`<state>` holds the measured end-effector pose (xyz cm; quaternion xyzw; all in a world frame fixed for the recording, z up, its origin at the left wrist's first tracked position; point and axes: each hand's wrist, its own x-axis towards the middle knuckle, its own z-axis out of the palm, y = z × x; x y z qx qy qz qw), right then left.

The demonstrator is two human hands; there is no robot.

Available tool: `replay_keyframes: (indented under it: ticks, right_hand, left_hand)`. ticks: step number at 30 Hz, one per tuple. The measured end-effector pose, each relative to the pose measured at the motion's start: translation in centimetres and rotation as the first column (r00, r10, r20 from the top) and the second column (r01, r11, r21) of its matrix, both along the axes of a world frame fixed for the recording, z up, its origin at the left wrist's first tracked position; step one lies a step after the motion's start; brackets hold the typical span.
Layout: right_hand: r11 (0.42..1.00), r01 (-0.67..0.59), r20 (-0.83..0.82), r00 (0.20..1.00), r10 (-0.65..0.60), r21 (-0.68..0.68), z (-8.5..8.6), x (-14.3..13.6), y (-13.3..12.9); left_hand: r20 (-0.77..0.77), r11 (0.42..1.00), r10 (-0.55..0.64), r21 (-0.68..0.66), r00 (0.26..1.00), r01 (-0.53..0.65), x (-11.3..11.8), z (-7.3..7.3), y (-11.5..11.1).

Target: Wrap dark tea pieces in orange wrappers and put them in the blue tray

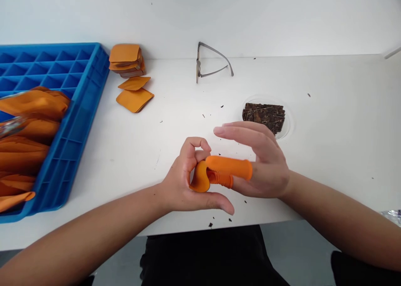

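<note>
Two orange finger cots (230, 168) on right hand (263, 163).

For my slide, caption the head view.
Left hand rolls an orange cot onto a right hand finger over the table.

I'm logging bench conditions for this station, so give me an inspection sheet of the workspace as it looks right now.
Surface: white table, scattered with small dark crumbs.
Job's things: orange finger cot on a right-hand finger; a second orange finger cot being fitted below it.
Clutter: blue tray with orange wrappers; stack of orange wrappers and loose ones; dark pressed squares on a clear dish; folded glasses.
Grippers: left hand pinches the second cot; right hand open, fingers extended.
Cables: nothing seen.
Surroundings: white wall behind the table; crinkled plastic at right edge.
</note>
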<state>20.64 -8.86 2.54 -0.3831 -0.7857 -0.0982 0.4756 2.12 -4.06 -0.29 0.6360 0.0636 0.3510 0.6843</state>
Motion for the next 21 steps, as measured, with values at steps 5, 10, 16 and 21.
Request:
replay_keyframes:
  ticks: [5,10,16,21]
  right_hand:
    - [0.989,0.045,0.17,0.983,-0.069,0.142,-0.3,0.21,0.19]
    - [0.971,0.145,0.213,0.959,-0.185,0.19,0.2,0.57,0.26]
    - [0.966,0.13,0.223,0.958,-0.18,0.222,0.11,0.65,0.22]
    - [0.992,0.1,0.182,0.977,-0.113,0.082,0.07,0.65,-0.16]
  left_hand:
    - [0.014,1.0,-0.006,0.03,1.0,0.005,0.07,-0.1,0.26]
    - [-0.041,0.998,-0.002,0.067,0.999,0.004,-0.08,0.14,0.51]
    - [-0.092,0.998,0.039,0.061,0.995,-0.034,-0.4,-0.36,0.35]
    - [-0.1,1.0,-0.004,-0.004,0.995,0.003,-0.56,-0.59,0.35]
